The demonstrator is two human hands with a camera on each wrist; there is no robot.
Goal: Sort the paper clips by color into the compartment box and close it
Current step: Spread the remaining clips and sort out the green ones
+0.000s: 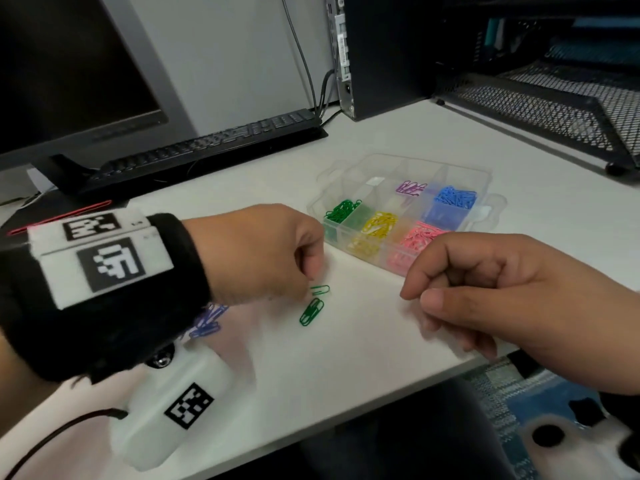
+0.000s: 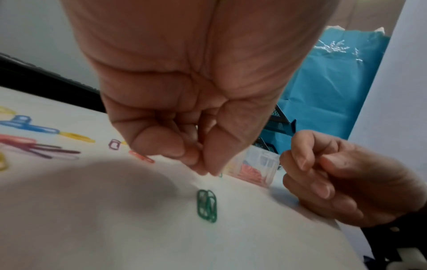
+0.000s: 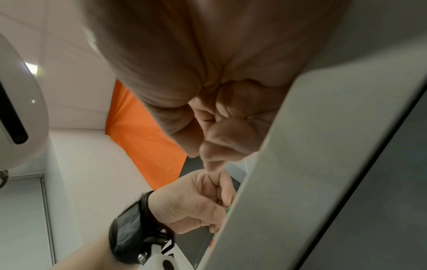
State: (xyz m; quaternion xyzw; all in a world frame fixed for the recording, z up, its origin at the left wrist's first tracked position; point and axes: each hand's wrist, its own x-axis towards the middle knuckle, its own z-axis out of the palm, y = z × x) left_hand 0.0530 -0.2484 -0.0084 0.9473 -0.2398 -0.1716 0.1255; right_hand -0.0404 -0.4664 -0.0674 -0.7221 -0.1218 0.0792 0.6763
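The clear compartment box stands open on the white desk, with green, yellow, pink, purple and blue clips in separate compartments. In front of it my left hand points its curled fingers down and pinches one end of a green paper clip. The left hand's fingertips sit just above the desk. Two more green clips lie side by side right below. My right hand rests at the desk's front edge with loosely curled fingers, and nothing shows in it.
Loose blue and purple clips lie under my left wrist, and several more coloured clips lie further left. A keyboard, a monitor, a computer tower and a black mesh tray line the back.
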